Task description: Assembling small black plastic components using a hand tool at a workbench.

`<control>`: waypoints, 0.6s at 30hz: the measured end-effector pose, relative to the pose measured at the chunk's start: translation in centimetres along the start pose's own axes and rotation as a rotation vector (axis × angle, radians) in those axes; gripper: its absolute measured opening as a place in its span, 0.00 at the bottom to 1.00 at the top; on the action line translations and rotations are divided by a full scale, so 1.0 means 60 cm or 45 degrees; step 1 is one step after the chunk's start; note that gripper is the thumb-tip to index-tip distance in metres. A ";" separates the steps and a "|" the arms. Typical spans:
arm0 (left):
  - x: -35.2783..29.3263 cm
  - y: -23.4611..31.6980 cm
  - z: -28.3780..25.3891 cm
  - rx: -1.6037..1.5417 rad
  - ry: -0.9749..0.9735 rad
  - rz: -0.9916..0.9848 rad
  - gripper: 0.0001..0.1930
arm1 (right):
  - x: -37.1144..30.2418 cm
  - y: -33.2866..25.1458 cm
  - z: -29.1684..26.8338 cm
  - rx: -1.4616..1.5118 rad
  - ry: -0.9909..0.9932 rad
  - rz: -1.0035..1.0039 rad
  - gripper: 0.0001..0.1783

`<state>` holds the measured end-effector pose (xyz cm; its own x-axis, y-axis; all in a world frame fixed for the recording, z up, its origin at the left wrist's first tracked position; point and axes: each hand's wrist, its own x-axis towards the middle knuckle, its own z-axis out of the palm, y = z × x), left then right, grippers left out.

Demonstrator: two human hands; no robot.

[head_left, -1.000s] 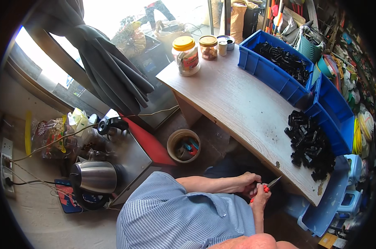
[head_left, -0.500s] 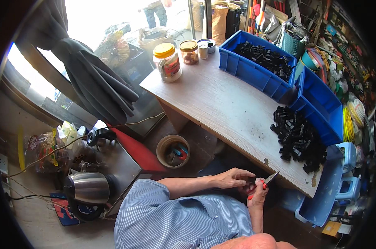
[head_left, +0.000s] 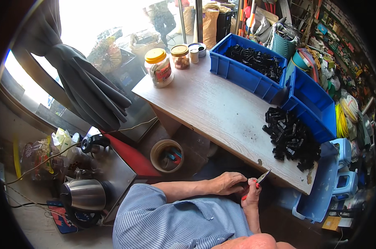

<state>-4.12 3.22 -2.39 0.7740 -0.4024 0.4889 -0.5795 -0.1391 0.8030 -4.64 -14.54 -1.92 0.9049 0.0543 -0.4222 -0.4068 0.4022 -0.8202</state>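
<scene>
My right hand (head_left: 251,198) is closed around red-handled scissors (head_left: 263,176), whose pointed metal tip angles up and away beside the table's front edge. My left hand (head_left: 227,183) is just left of it, above my lap, with its fingers bent down and inward. Its fingertips are in shadow, and whatever they pinch is hidden. On the near right part of the table (head_left: 221,114), beyond the scissors, lies a heap of small black plastic pieces (head_left: 291,137).
A blue crate (head_left: 246,76) of black pieces and another blue crate (head_left: 312,108) stand along the table's far side. Lidded jars (head_left: 159,70) are at the far left end. A bucket (head_left: 167,155) sits on the floor, and a metal kettle (head_left: 86,194) stands to my left.
The view has shifted slightly. My left fingers have curled further down beside the right hand, which keeps hold of the scissors. A person outside the window has moved.
</scene>
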 end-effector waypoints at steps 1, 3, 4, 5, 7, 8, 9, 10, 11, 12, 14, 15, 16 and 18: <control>-0.001 0.000 0.003 0.024 0.004 -0.042 0.20 | -0.004 -0.005 0.007 0.016 0.014 0.031 0.06; -0.002 0.000 0.009 0.046 0.007 -0.079 0.18 | -0.010 -0.014 0.017 -0.003 0.025 0.043 0.06; -0.002 0.002 0.010 0.093 0.037 -0.087 0.17 | -0.011 -0.017 0.021 -0.021 0.035 0.059 0.07; -0.001 0.002 0.011 0.141 0.067 -0.095 0.16 | -0.012 -0.019 0.028 -0.020 0.040 0.053 0.07; 0.001 0.006 0.011 0.099 0.105 -0.125 0.15 | -0.015 -0.020 0.038 -0.118 0.149 0.041 0.08; 0.002 0.010 0.010 0.060 0.147 -0.161 0.14 | -0.014 -0.018 0.034 -0.118 0.154 0.036 0.08; 0.003 0.014 0.007 0.056 0.144 -0.155 0.14 | -0.010 -0.014 0.027 -0.123 0.128 0.021 0.08; 0.005 0.018 0.004 -0.001 0.214 -0.233 0.13 | -0.007 -0.010 0.022 -0.126 0.105 0.006 0.09; 0.007 0.019 0.003 -0.059 0.283 -0.310 0.12 | -0.003 -0.009 0.017 -0.125 0.113 0.000 0.09; 0.009 0.007 0.007 -0.098 0.366 -0.293 0.11 | 0.000 -0.009 0.013 -0.122 0.083 -0.005 0.09; 0.021 0.016 0.001 -0.178 0.409 -0.419 0.10 | -0.007 -0.019 0.022 -0.113 0.066 -0.014 0.10; 0.026 0.018 -0.005 -0.249 0.465 -0.550 0.10 | -0.017 -0.034 0.040 -0.108 0.020 0.024 0.08; 0.034 0.017 -0.010 -0.317 0.484 -0.582 0.10 | -0.024 -0.045 0.051 -0.103 -0.022 0.060 0.08; 0.048 0.016 -0.012 -0.398 0.587 -0.576 0.09 | -0.019 -0.037 0.049 -0.124 -0.084 0.065 0.08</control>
<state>-2.28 2.57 0.03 0.9901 0.0661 0.1234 -0.1292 0.0917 0.9874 -4.41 -12.82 1.52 0.8875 0.1336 -0.4411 -0.4603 0.3070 -0.8330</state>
